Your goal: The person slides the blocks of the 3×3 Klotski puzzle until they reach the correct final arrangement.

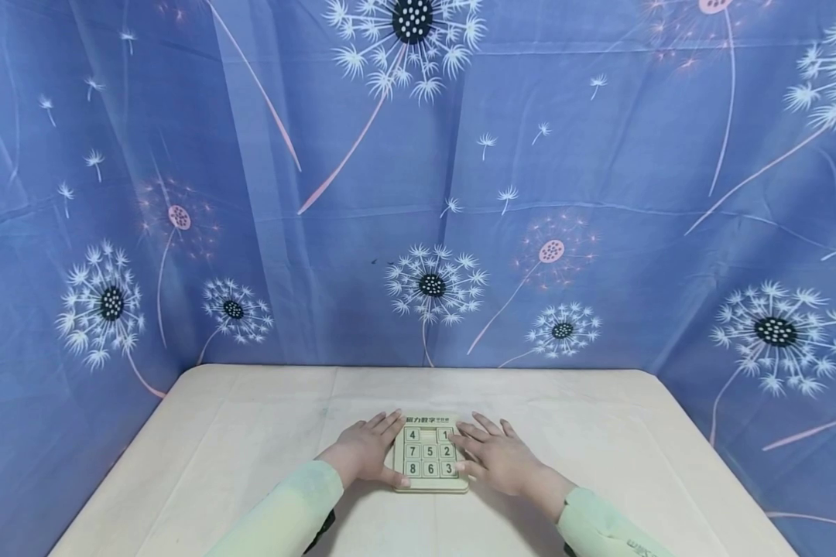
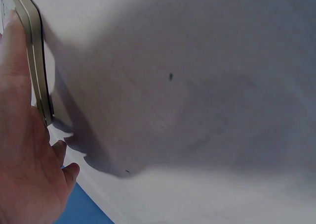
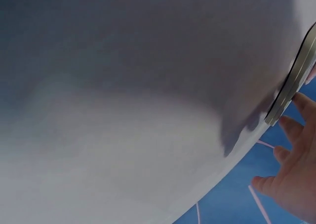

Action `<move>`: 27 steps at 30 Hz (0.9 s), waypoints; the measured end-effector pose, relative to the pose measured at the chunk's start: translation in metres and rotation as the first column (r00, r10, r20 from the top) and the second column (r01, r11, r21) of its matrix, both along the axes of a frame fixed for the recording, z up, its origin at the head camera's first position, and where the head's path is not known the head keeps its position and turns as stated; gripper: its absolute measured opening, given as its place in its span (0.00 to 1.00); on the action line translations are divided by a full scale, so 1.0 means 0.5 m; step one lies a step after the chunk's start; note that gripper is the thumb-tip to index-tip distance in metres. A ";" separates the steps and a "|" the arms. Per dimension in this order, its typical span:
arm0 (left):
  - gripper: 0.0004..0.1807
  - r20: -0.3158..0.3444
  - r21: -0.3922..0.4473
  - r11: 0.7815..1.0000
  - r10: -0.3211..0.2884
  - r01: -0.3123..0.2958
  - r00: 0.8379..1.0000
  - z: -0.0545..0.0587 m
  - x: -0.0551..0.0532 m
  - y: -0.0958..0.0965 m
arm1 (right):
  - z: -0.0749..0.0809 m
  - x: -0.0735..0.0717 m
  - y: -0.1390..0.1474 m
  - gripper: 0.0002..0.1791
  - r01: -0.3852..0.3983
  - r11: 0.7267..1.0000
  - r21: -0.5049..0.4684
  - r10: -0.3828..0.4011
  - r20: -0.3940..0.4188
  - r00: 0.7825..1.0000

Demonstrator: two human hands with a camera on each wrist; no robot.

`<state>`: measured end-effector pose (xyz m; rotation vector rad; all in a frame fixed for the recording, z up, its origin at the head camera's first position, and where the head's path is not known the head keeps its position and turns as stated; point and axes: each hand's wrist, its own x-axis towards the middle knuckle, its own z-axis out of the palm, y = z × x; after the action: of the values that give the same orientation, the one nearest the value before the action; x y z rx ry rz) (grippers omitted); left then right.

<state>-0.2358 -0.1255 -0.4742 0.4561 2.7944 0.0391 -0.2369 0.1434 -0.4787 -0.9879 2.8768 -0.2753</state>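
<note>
A pale green number slide puzzle [image 1: 435,485] lies flat on the table, its tiles reading 4, a gap and 1, then 7 5 2, then 8 6 3. My left hand [image 1: 365,449] holds its left side, thumb on the near left corner and fingers along the far left edge. The left wrist view shows that thumb [image 2: 12,46] on top of the puzzle. At the right side, my right hand [image 1: 498,456] has its fingers spread; one fingertip touches the 1 tile [image 1: 445,435], and the thumb is by the 3 tile [image 1: 449,469]. The right wrist view shows only the puzzle's edge [image 3: 296,75].
A cream-coloured table [image 1: 251,433] with rounded far corners lies under both hands. Blue cloth [image 1: 362,309] printed with dandelions hangs behind it and along both sides.
</note>
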 end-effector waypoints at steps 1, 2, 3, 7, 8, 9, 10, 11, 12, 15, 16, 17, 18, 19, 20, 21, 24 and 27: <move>0.62 -0.002 0.001 1.000 -0.001 0.001 1.000 0.001 0.001 0.000 | -0.001 0.000 0.000 0.34 0.000 1.000 -0.002 0.000 -0.001 1.000; 0.62 -0.003 0.002 1.000 -0.002 0.002 1.000 0.001 0.001 0.000 | -0.001 -0.001 0.001 0.33 -0.001 1.000 -0.003 0.001 -0.002 1.000; 0.62 -0.004 0.002 1.000 -0.002 0.002 1.000 0.002 0.001 0.001 | -0.002 -0.001 0.001 0.33 -0.001 1.000 -0.003 0.001 -0.004 1.000; 0.61 -0.005 0.001 1.000 -0.005 0.005 1.000 0.004 0.002 0.001 | -0.003 -0.001 0.001 0.34 -0.001 1.000 -0.003 0.001 -0.010 1.000; 0.61 -0.004 0.000 1.000 -0.004 0.004 1.000 0.004 0.002 0.001 | -0.003 -0.001 0.000 0.33 -0.001 1.000 -0.004 0.001 -0.010 1.000; 0.61 -0.004 -0.001 1.000 -0.002 0.002 1.000 0.004 0.002 0.001 | -0.004 -0.001 0.000 0.33 -0.001 1.000 -0.004 0.001 -0.011 1.000; 0.61 -0.004 -0.001 1.000 -0.001 0.001 1.000 0.004 0.002 0.001 | -0.004 -0.001 -0.001 0.33 -0.001 1.000 -0.005 0.001 -0.010 1.000; 0.61 -0.004 -0.001 1.000 0.001 -0.001 1.000 0.005 0.002 0.001 | -0.004 -0.001 -0.001 0.33 -0.001 1.000 -0.006 0.001 -0.010 1.000; 0.62 -0.004 -0.002 1.000 0.002 -0.002 1.000 0.004 0.002 0.001 | -0.003 0.000 -0.002 0.33 0.000 1.000 -0.007 0.000 -0.009 1.000; 0.62 -0.004 -0.003 1.000 0.004 -0.004 1.000 0.004 0.003 0.001 | -0.004 0.000 -0.005 0.33 0.001 1.000 -0.006 -0.001 -0.010 1.000; 0.61 -0.003 -0.003 1.000 0.004 -0.004 1.000 0.004 0.003 0.001 | -0.004 0.000 -0.007 0.32 0.002 1.000 -0.008 -0.002 -0.009 1.000; 0.61 -0.004 -0.004 1.000 0.003 -0.003 1.000 0.004 0.003 0.001 | -0.004 0.000 -0.008 0.32 0.003 1.000 -0.008 -0.003 -0.009 1.000; 0.61 -0.004 -0.005 1.000 0.002 -0.002 1.000 0.004 0.003 0.001 | -0.004 0.000 -0.009 0.32 0.004 1.000 -0.009 -0.004 -0.008 1.000; 0.61 -0.003 -0.005 1.000 0.004 -0.004 1.000 0.005 0.003 0.001 | -0.004 0.000 -0.011 0.32 0.004 1.000 -0.009 -0.004 -0.007 1.000; 0.61 -0.003 -0.006 1.000 0.003 -0.003 1.000 0.005 0.003 0.000 | -0.005 -0.001 -0.012 0.32 0.005 1.000 -0.009 -0.005 -0.007 1.000; 0.61 -0.003 -0.008 1.000 0.002 -0.002 1.000 0.005 0.003 0.000 | -0.005 -0.001 -0.013 0.32 0.006 1.000 -0.007 -0.006 -0.006 1.000; 0.61 -0.003 -0.013 1.000 0.001 -0.001 1.000 0.005 0.003 0.000 | -0.006 -0.001 -0.017 0.31 0.007 1.000 -0.003 -0.007 -0.008 1.000; 0.61 -0.006 -0.016 1.000 -0.001 0.001 1.000 0.005 0.003 0.000 | -0.006 0.000 -0.019 0.31 0.009 1.000 -0.006 -0.009 -0.007 1.000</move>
<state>-0.2342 -0.1253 -0.4718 0.4541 2.7987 0.0156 -0.2370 0.1336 -0.4819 -0.9788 2.8888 -0.2825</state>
